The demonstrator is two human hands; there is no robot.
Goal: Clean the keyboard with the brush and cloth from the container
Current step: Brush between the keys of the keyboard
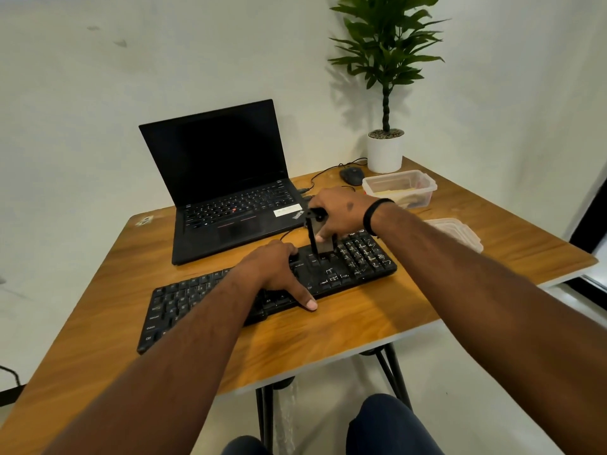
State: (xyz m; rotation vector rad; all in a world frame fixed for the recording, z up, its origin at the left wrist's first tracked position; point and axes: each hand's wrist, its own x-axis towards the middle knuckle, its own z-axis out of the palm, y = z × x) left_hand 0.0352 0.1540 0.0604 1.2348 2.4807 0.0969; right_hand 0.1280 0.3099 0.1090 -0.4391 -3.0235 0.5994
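Wooden table point(345, 326), keyboard point(184, 300) as landmark. Left hand point(279, 270) flat, fingers spread on keys, likely steadying. Right hand point(341, 211) grip curled round brush point(320, 241), bristles down on keys. Container point(399, 187) behind keyboard, open.

The laptop point(226, 182) bears the brand "ThinkPad" on its palm rest, at the corner nearest the table's point(328, 326) right edge; a white sticker just beside it is too blurred to read. On the keyboard point(203, 300), "Ctrl" stands on the near-left corner key, "Alt" on a front-row key, and another "Ctrl" further right. Other key legends are illegible.
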